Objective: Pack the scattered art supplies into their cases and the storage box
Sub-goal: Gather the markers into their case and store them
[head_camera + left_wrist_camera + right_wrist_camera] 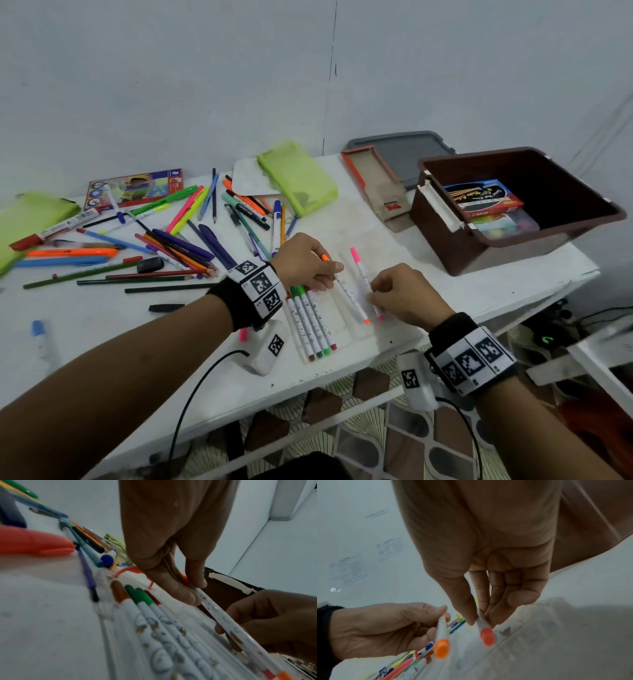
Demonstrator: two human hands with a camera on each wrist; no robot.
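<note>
Both forearms reach in from the near edge of the white worktop (102, 329), each wrist wrapped in a black band with black-and-white coded tags. Left hand (303, 262) curls its thumb and fingers round the upper end of a white felt-tip marker with orange cap (346, 289), holding it slanted above a clear plastic marker case (346, 329) that lies flat near the middle of the front edge. Right hand (407, 296) pinches the lower part of a white felt-tip marker with pink cap (363, 274) between thumb and fingertips, just beside the orange one, over the right half of the same case. 4 white markers with brown, green and red caps (310, 320) already lie side by side in the left slots of the case. Towards the left edge sprawls a loose heap of coloured pens and pencils (178, 236), with a lime green zip pouch (298, 176) at the back edge and a second one at the far left. At the right end stands a dark brown plastic storage box (513, 219), open, with a flat box of colours (483, 198) inside; an open red cardboard case (376, 181) and a grey lid (411, 154) lie just behind it.
</note>
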